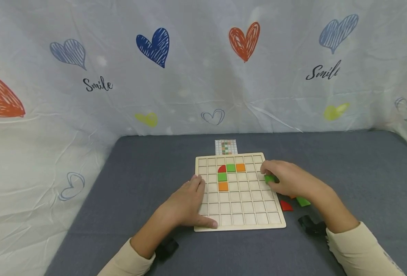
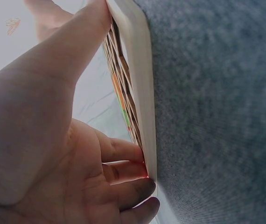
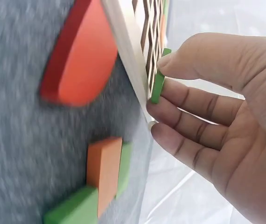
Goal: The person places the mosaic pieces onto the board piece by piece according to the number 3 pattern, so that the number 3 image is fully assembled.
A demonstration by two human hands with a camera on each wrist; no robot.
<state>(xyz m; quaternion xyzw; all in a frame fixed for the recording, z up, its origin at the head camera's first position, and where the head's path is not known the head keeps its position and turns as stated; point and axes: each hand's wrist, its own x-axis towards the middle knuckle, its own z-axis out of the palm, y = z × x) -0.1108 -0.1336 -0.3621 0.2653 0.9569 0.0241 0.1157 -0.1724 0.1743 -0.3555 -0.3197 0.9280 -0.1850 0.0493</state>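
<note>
Your left hand (image 1: pixel 186 205) is spread along the left edge of the board (image 1: pixel 236 208), thumb at its near left corner. Your right hand (image 1: pixel 291 178) pinches a green tile (image 3: pixel 157 88) between thumb and fingers at the board's right edge; you cannot tell whether that tile touches the board.

The board lies on the counter (image 1: pixel 120 184) in front of you. In its grid you have a row of a red quarter (image 1: pixel 222 169), a green square (image 1: pixel 230 168) and an orange square (image 1: pixel 240 167); below the red sit another green (image 1: pixel 222 176), then another orange (image 1: pixel 223 186).

By your right forearm lie a loose red piece (image 1: pixel 286 206), just beside the board, an orange piece (image 3: pixel 106 168) and green pieces (image 1: pixel 303 201). A pattern card (image 1: pixel 226 145) lies at the board's far edge, before a heart-printed cloth (image 1: pixel 189 84)
</note>
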